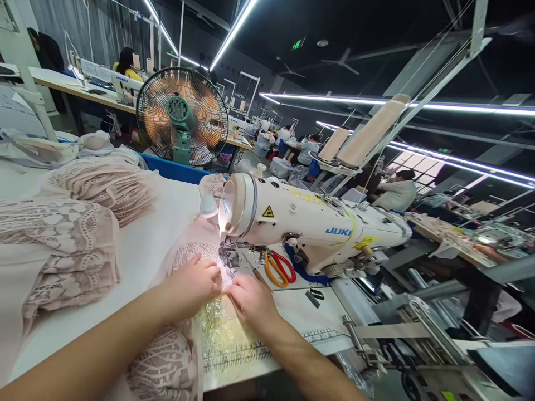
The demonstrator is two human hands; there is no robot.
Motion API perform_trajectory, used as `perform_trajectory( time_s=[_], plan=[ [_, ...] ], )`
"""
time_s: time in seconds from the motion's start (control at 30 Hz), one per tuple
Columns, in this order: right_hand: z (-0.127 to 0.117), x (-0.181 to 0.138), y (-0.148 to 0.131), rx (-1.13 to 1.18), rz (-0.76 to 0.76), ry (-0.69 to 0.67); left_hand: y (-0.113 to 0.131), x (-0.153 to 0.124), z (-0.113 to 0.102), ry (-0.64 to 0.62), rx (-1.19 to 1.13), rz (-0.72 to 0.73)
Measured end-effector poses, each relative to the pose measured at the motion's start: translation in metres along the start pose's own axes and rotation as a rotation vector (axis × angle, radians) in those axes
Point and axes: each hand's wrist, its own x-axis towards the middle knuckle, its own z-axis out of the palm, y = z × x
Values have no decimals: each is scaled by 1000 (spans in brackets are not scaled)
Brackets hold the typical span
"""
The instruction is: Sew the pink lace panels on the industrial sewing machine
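Observation:
A pale pink lace piece (193, 250) lies under the lit needle area of a white sewing machine (301, 220). My left hand (194, 287) rests on this lace just left of the presser foot, its fingers curled and pressed together on the fabric. Close by on the right, my right hand (253, 301) pinches the fabric edge in front of the foot. The fingertips of both hands nearly meet there. More lace (165, 362) hangs toward me over the table's front edge, below my left forearm. The needle itself is too small to make out.
Stacks of lace pieces (75, 245) cover the table's left side. Orange-and-red-handled scissors (280, 268) lie behind my right hand, near a small dark blade (313, 298). A ruler tape (238, 356) runs along the front edge. A fan (181, 114) stands beyond; thread cones (371, 131) rise right.

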Motion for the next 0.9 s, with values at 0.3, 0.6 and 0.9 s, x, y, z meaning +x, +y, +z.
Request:
perform_trajectory(
  time_s=[0.3,0.6,0.9],
  plan=[
    [3,19,-5,-152,121,-94,-1,4,2,77,16,-28],
    [-1,18,-8,-175,48,-62,-13,9,1,36,51,-29],
    [-1,24,-11,-182,71,-33,-16,12,0,53,167,-96]
  ],
)
